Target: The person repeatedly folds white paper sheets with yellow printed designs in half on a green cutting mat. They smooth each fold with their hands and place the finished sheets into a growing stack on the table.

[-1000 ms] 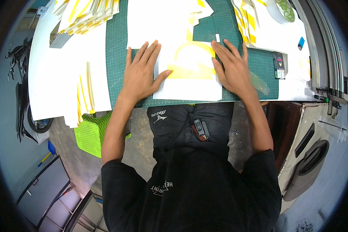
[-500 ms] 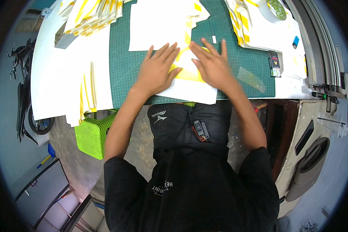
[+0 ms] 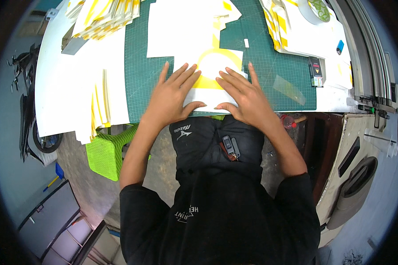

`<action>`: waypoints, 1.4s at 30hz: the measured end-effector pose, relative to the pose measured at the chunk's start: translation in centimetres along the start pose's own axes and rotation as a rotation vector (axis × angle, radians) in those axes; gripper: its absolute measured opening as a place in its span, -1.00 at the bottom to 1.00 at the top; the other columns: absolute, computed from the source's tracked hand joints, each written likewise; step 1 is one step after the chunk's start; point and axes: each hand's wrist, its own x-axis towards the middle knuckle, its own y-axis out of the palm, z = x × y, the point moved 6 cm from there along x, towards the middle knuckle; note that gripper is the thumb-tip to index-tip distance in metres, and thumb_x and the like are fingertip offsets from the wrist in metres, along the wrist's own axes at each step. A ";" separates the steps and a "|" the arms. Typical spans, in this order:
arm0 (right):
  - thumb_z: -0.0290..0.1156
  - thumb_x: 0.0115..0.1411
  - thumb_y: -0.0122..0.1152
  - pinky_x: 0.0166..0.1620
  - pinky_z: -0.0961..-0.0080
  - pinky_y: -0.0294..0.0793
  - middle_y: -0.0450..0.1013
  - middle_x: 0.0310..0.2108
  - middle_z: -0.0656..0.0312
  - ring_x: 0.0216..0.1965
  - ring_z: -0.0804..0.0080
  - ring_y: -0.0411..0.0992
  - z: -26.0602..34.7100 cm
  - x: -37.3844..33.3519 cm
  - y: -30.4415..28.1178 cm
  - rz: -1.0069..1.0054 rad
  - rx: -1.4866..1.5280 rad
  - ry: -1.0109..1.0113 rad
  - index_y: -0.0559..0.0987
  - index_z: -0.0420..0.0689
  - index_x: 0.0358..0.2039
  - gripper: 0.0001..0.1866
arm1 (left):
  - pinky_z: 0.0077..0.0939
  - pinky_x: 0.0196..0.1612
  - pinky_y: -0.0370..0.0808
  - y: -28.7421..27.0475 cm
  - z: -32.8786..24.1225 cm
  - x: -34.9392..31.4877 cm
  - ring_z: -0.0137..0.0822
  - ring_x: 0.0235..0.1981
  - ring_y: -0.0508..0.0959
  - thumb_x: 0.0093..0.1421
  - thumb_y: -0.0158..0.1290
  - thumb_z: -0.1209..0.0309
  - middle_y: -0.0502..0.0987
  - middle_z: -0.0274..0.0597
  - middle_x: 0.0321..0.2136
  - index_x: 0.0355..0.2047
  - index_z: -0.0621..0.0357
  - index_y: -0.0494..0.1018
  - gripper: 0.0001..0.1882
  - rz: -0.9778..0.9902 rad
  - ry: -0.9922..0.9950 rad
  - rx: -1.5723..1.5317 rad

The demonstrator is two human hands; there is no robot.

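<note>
Left hand [image 3: 170, 97] splayed flat, grasping nothing, on the yellow-and-white paper sheet [image 3: 205, 83]; sheet on green cutting mat [image 3: 139, 84], near desk [image 3: 57, 97] edge. Right hand [image 3: 247, 99] likewise splayed, ungrasping. Both lower than half a second ago; sheet sits squarer, yellow arch uncovered.

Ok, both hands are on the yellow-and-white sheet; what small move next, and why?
Probably slide the left hand and right hand gently apart along the near edge of the sheet, smoothing it: both lie spread over it, thumb tips close together by that edge.
</note>
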 end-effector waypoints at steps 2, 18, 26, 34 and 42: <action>-0.19 0.22 0.43 0.50 -0.44 -0.12 0.54 0.21 0.11 0.37 0.14 0.37 0.5 -0.6 0.6 -0.035 -0.016 -0.024 0.63 -0.08 0.16 -0.48 | 0.20 0.51 0.11 0.6 -0.5 -0.6 -0.03 0.38 0.41 0.22 0.34 0.05 0.50 -0.11 0.30 0.30 0.09 0.46 -0.29 -0.055 0.026 0.022; -0.32 0.34 0.29 0.47 -0.09 0.23 0.48 0.27 -0.01 0.39 0.04 0.36 1.4 -2.8 2.1 -0.121 -0.125 -0.101 0.61 -0.32 0.10 -0.59 | 0.10 0.49 0.21 4.0 -3.9 -4.5 0.11 0.47 0.30 0.27 0.26 0.22 0.35 0.23 0.38 0.38 0.37 0.31 -0.24 -0.152 -0.049 0.085; -0.14 0.35 0.31 0.48 -0.06 0.22 0.40 0.35 -0.06 0.46 -0.03 0.26 1.2 -3.1 2.3 -0.043 -0.089 -0.097 0.56 -0.35 0.18 -0.42 | 0.12 0.53 0.10 4.9 -4.1 -5.0 0.25 0.52 0.13 0.31 0.19 -0.02 0.13 0.38 0.47 0.45 0.46 0.14 -0.04 -0.055 -0.070 0.024; -0.09 0.35 0.30 0.48 -0.05 0.22 0.41 0.34 -0.06 0.45 -0.02 0.27 1.2 -3.3 2.4 -0.047 -0.087 -0.104 0.56 -0.36 0.19 -0.38 | 0.21 0.53 0.04 5.1 -4.8 -4.6 0.24 0.54 0.08 0.32 0.14 -0.11 0.12 0.38 0.47 0.44 0.48 0.14 -0.01 -0.028 -0.100 -0.001; -0.15 0.27 0.40 0.45 -0.09 0.25 0.49 0.26 -0.02 0.34 0.02 0.41 1.5 -2.3 0.8 -0.104 -0.068 -0.160 0.60 -0.29 0.15 -0.44 | 0.47 0.48 -0.09 6.6 -7.1 -3.7 0.20 0.56 0.05 0.31 -0.05 -0.36 0.12 0.21 0.51 0.46 0.39 0.18 0.07 -0.007 -0.070 0.074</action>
